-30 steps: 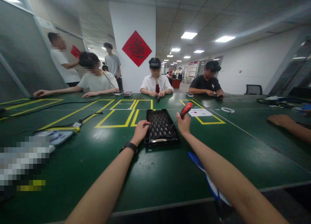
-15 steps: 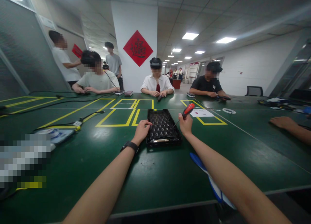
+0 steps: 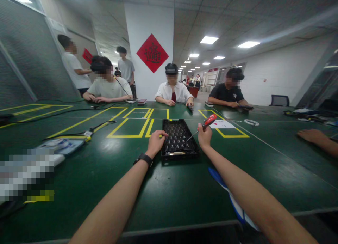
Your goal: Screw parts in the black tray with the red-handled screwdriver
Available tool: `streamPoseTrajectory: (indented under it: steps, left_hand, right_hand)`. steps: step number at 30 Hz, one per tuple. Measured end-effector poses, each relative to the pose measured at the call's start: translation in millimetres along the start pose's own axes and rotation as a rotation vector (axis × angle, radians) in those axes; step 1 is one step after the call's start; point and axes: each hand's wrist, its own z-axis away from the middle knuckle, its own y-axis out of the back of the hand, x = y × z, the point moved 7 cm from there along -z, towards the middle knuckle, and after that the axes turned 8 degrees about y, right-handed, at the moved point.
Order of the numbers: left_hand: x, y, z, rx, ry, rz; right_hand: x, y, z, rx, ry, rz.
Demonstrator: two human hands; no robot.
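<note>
On the green table in front of me lies a black rectangular tray-like case [image 3: 179, 156], its inside set with rows of small shiny pieces that are too small to name. My left hand [image 3: 156, 144] grips the case's left side, with fingertips over the rim. In my right hand [image 3: 205, 136], beside the right rim, is a screwdriver [image 3: 210, 121] with a red and black handle. Its thin shaft slants down to the left, and the tip is inside the case, near the lower right. I cannot tell whether the tip touches a piece.
Blue-and-white flat items [image 3: 227, 191] lie partly under my right forearm. A white sheet [image 3: 222, 124] and a white ring [image 3: 251, 122] rest beyond. Cables and a pouch [image 3: 71, 146] are at left. Co-workers sit opposite; another person's hand [image 3: 313, 135] rests at right.
The screwdriver handle leans farther right, while its tip stays in the case. My left hand keeps its place on the rim. Opposite, a co-worker's hand has moved right with a dark object. The view shifted slightly.
</note>
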Motion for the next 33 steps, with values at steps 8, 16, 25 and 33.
streamPoseTrajectory:
  steps: [8, 16, 25, 33]
  left_hand:
    - [29.1, -15.7, 13.4, -0.252, 0.093, 0.213]
    - [36.0, -20.0, 16.1, -0.302, 0.065, 0.206]
    - [38.7, -25.4, 14.8, -0.373, -0.008, 0.319]
    - [44.0, -21.6, 14.7, -0.345, -0.08, 0.263]
  right_hand:
    - [14.7, -24.1, 7.2, -0.085, -0.333, -0.426]
    - [-6.3, -35.6, 13.6, -0.21, -0.313, -0.548]
    - [-3.7, -45.1, 5.3, -0.239, -0.455, -0.657]
    - [-6.3, -49.0, 29.3, -0.395, -0.687, -0.887]
